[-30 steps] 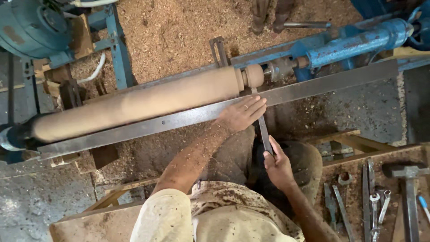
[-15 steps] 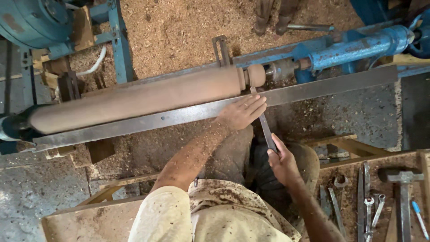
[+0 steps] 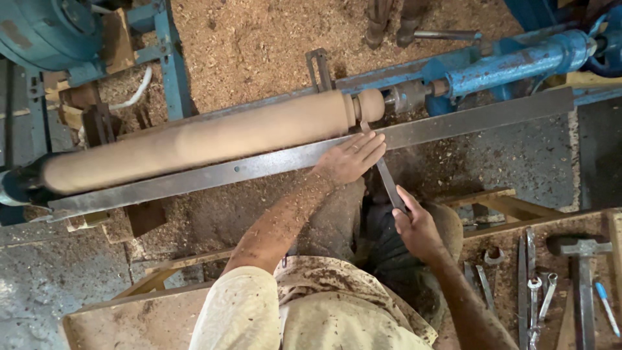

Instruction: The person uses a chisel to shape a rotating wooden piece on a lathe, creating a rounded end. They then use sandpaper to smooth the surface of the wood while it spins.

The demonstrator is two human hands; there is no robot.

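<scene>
The left hand (image 3: 350,159) is lying flat, fingers spread, on the long steel tool rest (image 3: 259,167), pressing down the chisel (image 3: 387,178). The right hand (image 3: 414,223) is gripping the chisel's handle end, which the palm is hiding. The chisel is pointing up and away toward the wooden spindle (image 3: 201,137), its tip hard to make out at the groove. The spindle is running left to right, its left end cut off.

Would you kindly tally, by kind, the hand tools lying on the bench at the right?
Hammer: 1
Wrenches: 2, as far as I can tell
Blue pen: 1
Long flat steel tools: 2
Total: 6
</scene>
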